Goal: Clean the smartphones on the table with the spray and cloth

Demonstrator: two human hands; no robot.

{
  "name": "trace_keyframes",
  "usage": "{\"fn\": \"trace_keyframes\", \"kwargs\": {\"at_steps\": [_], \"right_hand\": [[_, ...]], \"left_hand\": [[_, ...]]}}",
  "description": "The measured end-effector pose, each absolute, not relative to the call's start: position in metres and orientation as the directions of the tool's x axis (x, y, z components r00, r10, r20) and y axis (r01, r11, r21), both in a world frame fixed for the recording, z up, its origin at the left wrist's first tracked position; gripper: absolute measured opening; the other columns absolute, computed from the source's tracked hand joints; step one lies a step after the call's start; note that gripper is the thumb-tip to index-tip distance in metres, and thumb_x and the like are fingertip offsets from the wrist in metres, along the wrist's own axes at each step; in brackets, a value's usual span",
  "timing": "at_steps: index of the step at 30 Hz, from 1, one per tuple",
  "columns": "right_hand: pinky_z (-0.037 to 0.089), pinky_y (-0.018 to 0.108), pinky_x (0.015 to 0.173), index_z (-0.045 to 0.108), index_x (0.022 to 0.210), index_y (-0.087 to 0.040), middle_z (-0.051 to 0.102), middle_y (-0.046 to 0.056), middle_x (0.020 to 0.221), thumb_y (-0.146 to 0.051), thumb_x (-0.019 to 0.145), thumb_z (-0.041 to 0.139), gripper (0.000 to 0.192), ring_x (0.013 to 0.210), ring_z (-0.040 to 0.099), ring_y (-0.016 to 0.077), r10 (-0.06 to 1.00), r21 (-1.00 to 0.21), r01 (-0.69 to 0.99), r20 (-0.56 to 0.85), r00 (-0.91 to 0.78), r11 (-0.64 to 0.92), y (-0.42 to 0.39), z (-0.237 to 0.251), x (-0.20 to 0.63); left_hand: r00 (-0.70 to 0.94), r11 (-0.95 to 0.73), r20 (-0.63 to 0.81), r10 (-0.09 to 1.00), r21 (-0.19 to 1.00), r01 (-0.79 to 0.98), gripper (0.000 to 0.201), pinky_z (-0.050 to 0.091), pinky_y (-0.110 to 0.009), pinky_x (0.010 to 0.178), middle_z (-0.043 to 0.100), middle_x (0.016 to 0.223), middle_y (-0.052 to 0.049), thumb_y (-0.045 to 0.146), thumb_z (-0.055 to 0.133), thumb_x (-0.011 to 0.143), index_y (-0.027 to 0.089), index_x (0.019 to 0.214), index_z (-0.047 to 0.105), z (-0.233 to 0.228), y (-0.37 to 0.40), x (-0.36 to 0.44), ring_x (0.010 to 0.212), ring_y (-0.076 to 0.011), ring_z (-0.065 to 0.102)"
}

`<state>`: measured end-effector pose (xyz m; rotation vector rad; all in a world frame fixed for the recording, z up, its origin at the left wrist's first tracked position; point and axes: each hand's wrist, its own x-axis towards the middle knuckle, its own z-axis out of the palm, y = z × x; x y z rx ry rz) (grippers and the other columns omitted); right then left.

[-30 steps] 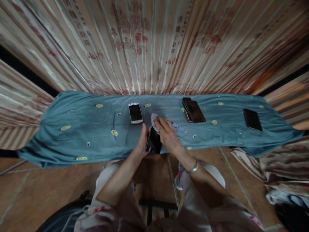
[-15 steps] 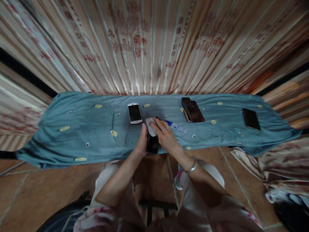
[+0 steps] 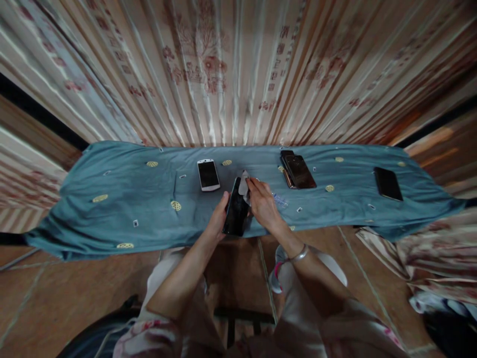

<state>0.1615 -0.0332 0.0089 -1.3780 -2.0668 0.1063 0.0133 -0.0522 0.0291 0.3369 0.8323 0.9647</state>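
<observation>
Cloth (image 3: 243, 185) slid up the black phone (image 3: 236, 214) both hands hold

Both forearms bare. Silver bangle (image 3: 298, 255) on right wrist, lower centre of frame. Pale floral-print garment (image 3: 149, 333) with pink markings along bottom edge; light trousers (image 3: 164, 278).

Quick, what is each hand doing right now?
Left hand: closed on a black phone.
Right hand: pinching a small white cloth against the phone.

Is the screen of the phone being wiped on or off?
Off: the black phone in the left hand shows a dark screen.
</observation>
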Motion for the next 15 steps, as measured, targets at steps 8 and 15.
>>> {"fn": "trace_keyframes", "kwargs": {"at_steps": [8, 15], "right_hand": [[0.038, 0.051, 0.11, 0.041, 0.144, -0.007, 0.048, 0.02, 0.14, -0.004, 0.09, 0.032, 0.055, 0.131, 0.041, 0.0293, 0.818, -0.29, 0.828, 0.489, -0.304, 0.481, -0.041, 0.007, 0.151], [0.04, 0.051, 0.108, 0.031, 0.149, -0.011, 0.043, 0.018, 0.146, 0.001, 0.084, 0.037, 0.067, 0.13, 0.041, 0.03, 0.762, -0.249, 0.768, 0.486, -0.428, 0.59, -0.055, 0.001, 0.137]], "left_hand": [[0.299, 0.529, -0.461, 0.836, 0.527, -0.666, 0.053, 0.053, -0.035, 0.086, 0.075, 0.1, -0.009, 0.047, 0.031, 0.098, 0.014, 0.124, 0.063, 0.038, -0.053, 0.019, 0.093, -0.0235, 0.07], [0.257, 0.532, -0.519, 0.815, 0.497, -0.685, 0.058, 0.053, -0.034, 0.086, 0.074, 0.099, -0.009, 0.055, 0.032, 0.095, 0.015, 0.123, 0.063, 0.037, -0.048, 0.011, 0.095, -0.0246, 0.069]]}}
